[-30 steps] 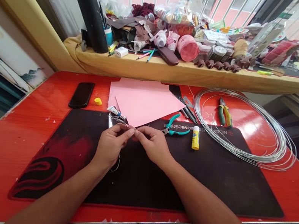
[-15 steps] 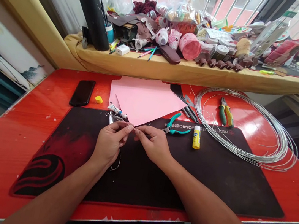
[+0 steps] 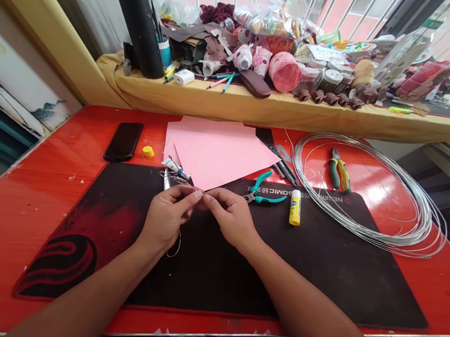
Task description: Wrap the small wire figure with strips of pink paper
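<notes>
Fingers [image 3: 198, 194] of left hand [image 3: 166, 219] and right hand [image 3: 230, 216] meeting (wire [image 3: 175, 249] below)

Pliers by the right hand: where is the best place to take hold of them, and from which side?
Take the teal grip of the pliers, coming from the right, beyond the right hand. The two handles lie flat on the mat, splayed in a V, while the metal jaws point left toward the hands, leaving the handles the free end.
</notes>
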Demonstrator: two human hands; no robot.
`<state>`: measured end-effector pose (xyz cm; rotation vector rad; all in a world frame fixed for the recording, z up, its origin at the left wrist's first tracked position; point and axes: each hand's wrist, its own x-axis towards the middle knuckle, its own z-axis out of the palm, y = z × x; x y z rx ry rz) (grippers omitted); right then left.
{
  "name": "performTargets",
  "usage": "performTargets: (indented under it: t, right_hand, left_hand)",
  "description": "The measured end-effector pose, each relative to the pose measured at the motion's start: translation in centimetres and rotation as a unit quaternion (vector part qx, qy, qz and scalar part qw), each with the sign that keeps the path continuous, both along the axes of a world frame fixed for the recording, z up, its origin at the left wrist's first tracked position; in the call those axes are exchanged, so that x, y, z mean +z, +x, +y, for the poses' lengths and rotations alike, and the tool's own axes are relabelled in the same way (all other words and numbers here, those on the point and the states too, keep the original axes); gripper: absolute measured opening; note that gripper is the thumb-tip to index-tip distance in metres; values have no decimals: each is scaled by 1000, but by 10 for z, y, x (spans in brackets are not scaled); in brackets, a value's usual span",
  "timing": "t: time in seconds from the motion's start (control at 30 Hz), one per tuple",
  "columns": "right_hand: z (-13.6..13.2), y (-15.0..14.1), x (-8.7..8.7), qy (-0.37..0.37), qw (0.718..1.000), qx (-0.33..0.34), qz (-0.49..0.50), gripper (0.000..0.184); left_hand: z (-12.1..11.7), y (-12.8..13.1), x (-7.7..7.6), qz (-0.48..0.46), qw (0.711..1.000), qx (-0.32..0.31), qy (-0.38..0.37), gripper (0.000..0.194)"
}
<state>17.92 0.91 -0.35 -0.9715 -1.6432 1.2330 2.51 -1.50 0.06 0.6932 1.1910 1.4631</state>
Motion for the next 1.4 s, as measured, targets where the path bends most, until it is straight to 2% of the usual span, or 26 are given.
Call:
performTargets:
  t: [0.2, 0.33, 0.43, 0.6, 0.77, 0.87, 0.93, 1.07, 1.27, 1.4]
  right_hand:
    - [0, 0, -1, -54, 997, 11, 50, 21]
    - [0, -1, -3, -124, 986, 27, 106, 23]
    - [0, -2, -4, -188, 966, 49, 172, 24]
    - [-2, -2, 0, -285, 916, 95, 265, 26]
    - [-3, -2, 4, -350, 879, 118, 303, 26]
    - [-4, -3, 5, -374, 862, 129, 317, 25]
    - [-5, -4, 4, -383, 854, 140, 323, 24]
    - [-7, -5, 4, -382, 850, 163, 324, 22]
    - [-11, -8, 4, -399, 831, 176, 344, 23]
    - [-12, -9, 4, -396, 833, 183, 341, 23]
  left_hand:
    - [-1, 1, 2, -41, 999, -18, 1, 27]
    - [1, -3, 3, -88, 995, -38, -3, 27]
    - [1, -6, 4, -131, 988, -77, -12, 29]
    - [-1, -8, 5, -173, 978, -113, -15, 32]
    - [-2, -7, 4, -168, 981, -97, -21, 34]
    - [-2, -6, 1, -167, 982, -88, 1, 36]
    - [-2, -5, 1, -173, 979, -105, 16, 35]
    - [-3, -4, 4, -189, 972, -140, 3, 33]
    - [-4, -7, 4, -195, 969, -153, 4, 35]
    - [-5, -8, 3, -192, 967, -169, 13, 33]
